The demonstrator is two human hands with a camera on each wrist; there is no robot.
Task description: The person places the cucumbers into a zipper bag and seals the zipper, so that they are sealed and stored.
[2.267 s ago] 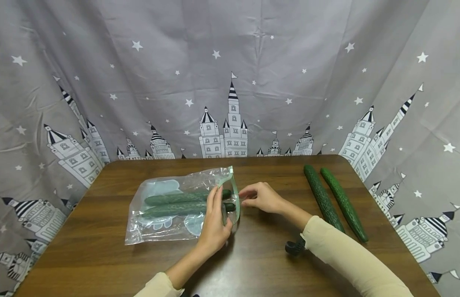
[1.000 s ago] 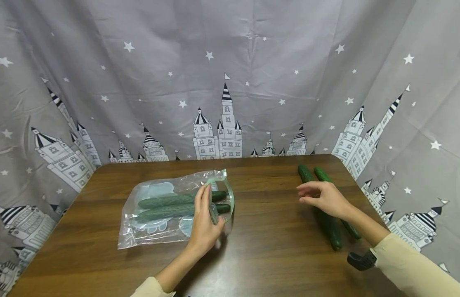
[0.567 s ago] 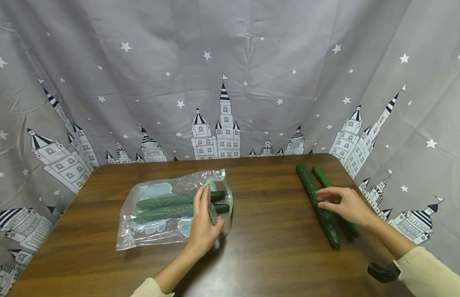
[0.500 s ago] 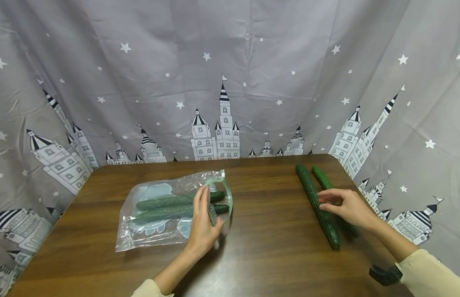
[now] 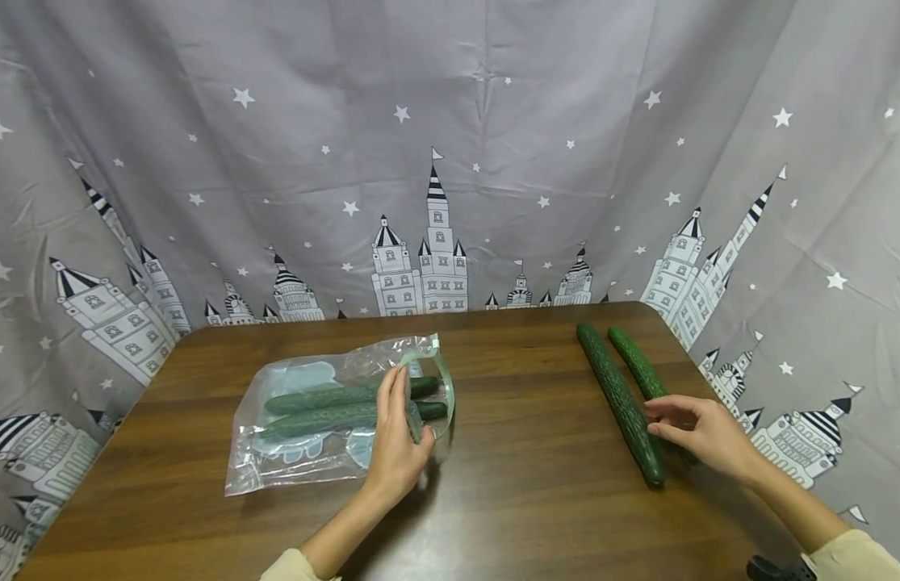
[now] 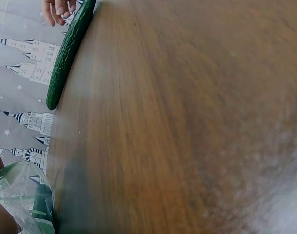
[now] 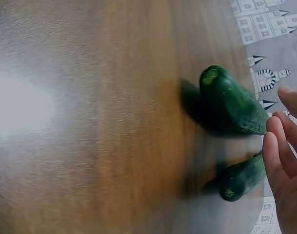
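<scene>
In the head view, a clear zip bag (image 5: 304, 468) with a green-edged mouth lies at left centre. Two cucumbers (image 5: 319, 399) are inside it, their ends toward the gaping mouth. My left hand (image 5: 395, 448) holds the bag near that mouth, thumb and fingers on its plastic. On the right lie two loose cucumbers, a nearer one (image 5: 617, 395) and a farther one (image 5: 634, 359). My right hand (image 5: 704, 432) is above the farther one's lower part, fingers loosely bent and apart from the thumb. In the right wrist view its fingers (image 7: 275, 151) are beside the cucumber ends, holding neither.
The brown wooden table (image 5: 508, 484) carries the bag and cucumbers. Behind it hangs a grey curtain (image 5: 311, 161) with castles and stars. A dark wrist device (image 5: 780, 569) is at the right sleeve.
My right hand has moved from the bag's mouth rightward to the loose cucumbers, then a little lower and nearer to me. The left hand stays on the bag.
</scene>
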